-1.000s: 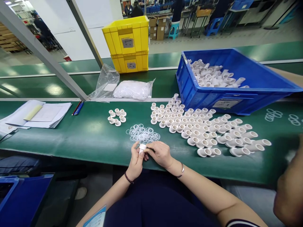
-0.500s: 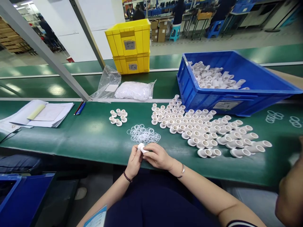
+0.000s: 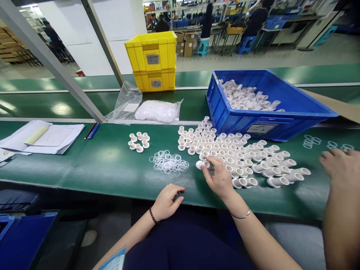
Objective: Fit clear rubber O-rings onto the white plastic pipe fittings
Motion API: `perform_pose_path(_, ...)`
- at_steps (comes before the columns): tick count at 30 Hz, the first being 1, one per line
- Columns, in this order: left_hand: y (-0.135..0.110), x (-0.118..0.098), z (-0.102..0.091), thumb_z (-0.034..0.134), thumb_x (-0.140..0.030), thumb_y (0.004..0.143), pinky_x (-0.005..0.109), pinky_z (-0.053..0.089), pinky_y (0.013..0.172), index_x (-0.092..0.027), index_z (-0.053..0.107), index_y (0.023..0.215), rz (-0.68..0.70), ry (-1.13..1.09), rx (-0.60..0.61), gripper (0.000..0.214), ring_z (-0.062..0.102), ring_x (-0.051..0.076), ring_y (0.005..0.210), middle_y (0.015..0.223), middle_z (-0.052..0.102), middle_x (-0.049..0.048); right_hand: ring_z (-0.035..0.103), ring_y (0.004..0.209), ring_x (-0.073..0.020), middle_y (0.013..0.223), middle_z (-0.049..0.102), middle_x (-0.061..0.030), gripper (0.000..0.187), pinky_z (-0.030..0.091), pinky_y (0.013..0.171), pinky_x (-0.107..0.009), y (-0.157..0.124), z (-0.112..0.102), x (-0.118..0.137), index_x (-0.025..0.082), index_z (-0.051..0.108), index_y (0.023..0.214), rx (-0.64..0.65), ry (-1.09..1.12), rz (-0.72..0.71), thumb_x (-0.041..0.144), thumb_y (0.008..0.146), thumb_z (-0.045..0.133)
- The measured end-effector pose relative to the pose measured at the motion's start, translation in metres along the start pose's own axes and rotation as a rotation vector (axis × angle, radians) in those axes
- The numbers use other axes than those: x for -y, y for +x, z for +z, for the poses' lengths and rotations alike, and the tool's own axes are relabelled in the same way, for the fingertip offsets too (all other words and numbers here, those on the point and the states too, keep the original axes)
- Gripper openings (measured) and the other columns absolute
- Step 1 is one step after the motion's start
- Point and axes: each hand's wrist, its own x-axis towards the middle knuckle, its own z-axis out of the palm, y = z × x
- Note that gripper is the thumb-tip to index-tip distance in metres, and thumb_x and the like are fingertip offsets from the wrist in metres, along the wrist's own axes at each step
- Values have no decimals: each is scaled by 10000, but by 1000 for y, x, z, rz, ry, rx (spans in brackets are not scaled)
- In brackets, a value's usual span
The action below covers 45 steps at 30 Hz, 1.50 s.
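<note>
My right hand [image 3: 219, 178] pinches a white flanged pipe fitting [image 3: 201, 164] between thumb and fingers, low over the green bench at the left edge of the many standing fittings [image 3: 222, 153]. By the bench's front edge, my left hand [image 3: 168, 200] holds nothing; its fingers are loosely stretched and the thumb is apart. Just beyond it lies a loose pile of thin translucent rings [image 3: 168, 162]. A small group of short white fittings [image 3: 139, 141] stands to the left of the rings.
A blue bin [image 3: 270, 116] with more white fittings stands behind the rows. Yellow crates [image 3: 153, 60] and a plastic bag of white contents [image 3: 159, 111] are farther back. Papers [image 3: 56, 137] and pens [image 3: 92, 130] lie left. Another person's hand [image 3: 341, 165] reaches over rings at right.
My hands have come apart. The right hand has carried the fitting rightward to the rows, and the left has let go and dropped nearer the bench edge. Another person's hand has reached in.
</note>
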Motion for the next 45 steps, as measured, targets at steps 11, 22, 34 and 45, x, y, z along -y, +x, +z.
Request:
perform_pose_path(11,-1,-3,0,516,-238,875,358,446,861,-204,567,1081,-43,-27,-15,214,551,168,882,1008,627,55,627,751,-125,898,674,-14,95,414,578,-226,-1,-6,-17,182,610,931,44,-369,-8,244,865,582)
perform_pose_path(22,13,28,-71,509,-192,865,376,449,913,-189,544,1167,23,310,-564,305,506,216,1084,1178,511,113,625,886,-174,1006,642,-88,225,530,723,-281,-5,23,30,191,559,1105,237,105,-210,269,898,515)
perform_pose_path(34,53,76,-139,591,-248,794,549,272,979,-223,649,1035,-379,915,-711,249,377,335,1197,1374,331,148,556,813,-177,882,569,-72,131,458,577,-254,-20,59,45,195,567,869,370,37,-113,304,909,505)
perform_pose_path(45,26,34,-97,584,-314,842,360,465,864,-168,535,940,-172,-161,-672,182,566,191,984,1090,592,94,541,791,-186,838,560,-61,144,474,651,-298,-21,65,44,191,515,823,415,31,-150,257,936,454)
